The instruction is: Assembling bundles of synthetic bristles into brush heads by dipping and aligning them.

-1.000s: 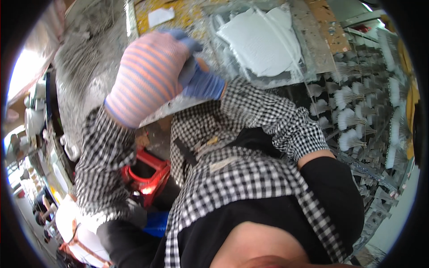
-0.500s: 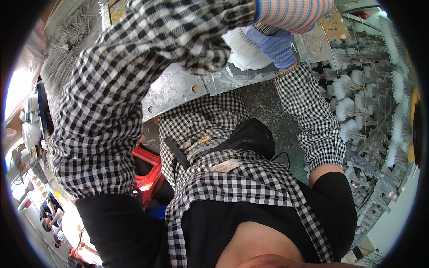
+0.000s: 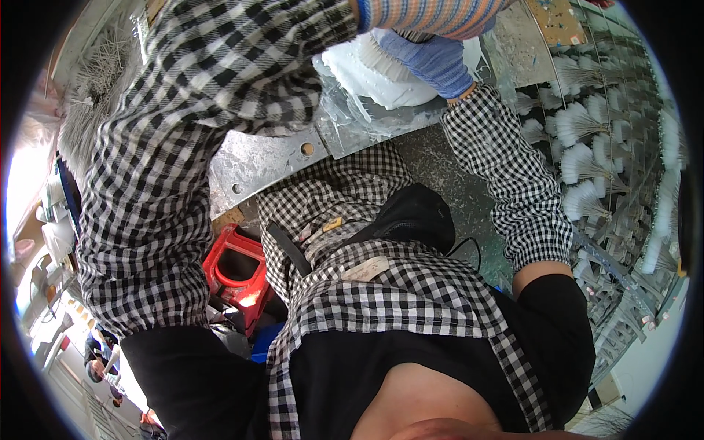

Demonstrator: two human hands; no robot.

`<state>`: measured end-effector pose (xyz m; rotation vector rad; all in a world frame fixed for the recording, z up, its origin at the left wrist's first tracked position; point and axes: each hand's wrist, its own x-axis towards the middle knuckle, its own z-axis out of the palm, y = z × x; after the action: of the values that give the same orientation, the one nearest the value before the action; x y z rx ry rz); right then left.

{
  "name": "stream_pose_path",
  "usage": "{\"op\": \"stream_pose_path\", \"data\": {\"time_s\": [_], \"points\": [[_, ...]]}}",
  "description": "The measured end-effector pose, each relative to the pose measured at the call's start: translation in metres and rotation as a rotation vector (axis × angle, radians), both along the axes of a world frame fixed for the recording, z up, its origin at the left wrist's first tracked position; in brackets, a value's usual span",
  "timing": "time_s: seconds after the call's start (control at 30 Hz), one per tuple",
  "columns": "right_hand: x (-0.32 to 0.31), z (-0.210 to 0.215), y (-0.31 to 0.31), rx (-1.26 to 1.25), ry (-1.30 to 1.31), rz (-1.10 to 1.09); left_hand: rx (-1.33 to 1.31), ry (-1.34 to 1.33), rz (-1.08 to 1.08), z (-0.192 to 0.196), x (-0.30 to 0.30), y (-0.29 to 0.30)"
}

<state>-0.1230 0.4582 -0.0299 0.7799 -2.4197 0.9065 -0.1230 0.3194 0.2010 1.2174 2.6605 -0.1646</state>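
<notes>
My right hand, in a blue knitted glove, is closed round a bundle of pale bristles. The bristles' lower ends press into a thick white paste spread on the metal work surface. Across the top of the bundle lies my left hand, in an orange and blue striped glove. Its fingers look curled, but the frame's top edge cuts it off and what it grips is hidden.
Racks of white-tipped bristle tufts fill the right side. A heap of loose grey bristles lies at the far left. Below the work surface stands a red plastic stool. A stained board is at the top right.
Both hands and the bristle bundle have shifted left in the view. More of the white paste now shows left of the bundle. More of the red stool is visible.
</notes>
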Motion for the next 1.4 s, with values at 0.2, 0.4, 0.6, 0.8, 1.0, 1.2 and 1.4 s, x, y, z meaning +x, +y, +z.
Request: {"op": "stream_pose_path", "data": {"time_s": [0.2,0.4,0.6,0.8,1.0,1.2,1.4], "points": [[0.005,0.018,-0.007,-0.126,-0.346,0.085,-0.079,-0.103,0.054,0.005,-0.013,0.006],[0.007,0.014,-0.005,-0.116,-0.329,0.09,-0.143,-0.21,0.098,0.012,-0.016,0.01],[0.005,0.007,-0.006,-0.108,-0.313,0.101,-0.21,-0.315,0.147,0.017,-0.02,0.013],[0.004,-0.002,-0.005,-0.104,-0.301,0.11,-0.184,-0.262,0.16,0.027,0.0,0.017],[0.003,-0.008,0.0,-0.096,-0.289,0.108,0.009,0.064,0.115,0.014,0.015,0.012],[0.003,-0.009,0.003,-0.085,-0.273,0.108,0.192,0.083,0.054,-0.007,0.001,0.007],[0.005,-0.006,0.002,-0.075,-0.254,0.121,-0.007,-0.006,0.125,0.026,0.031,0.02]]}}
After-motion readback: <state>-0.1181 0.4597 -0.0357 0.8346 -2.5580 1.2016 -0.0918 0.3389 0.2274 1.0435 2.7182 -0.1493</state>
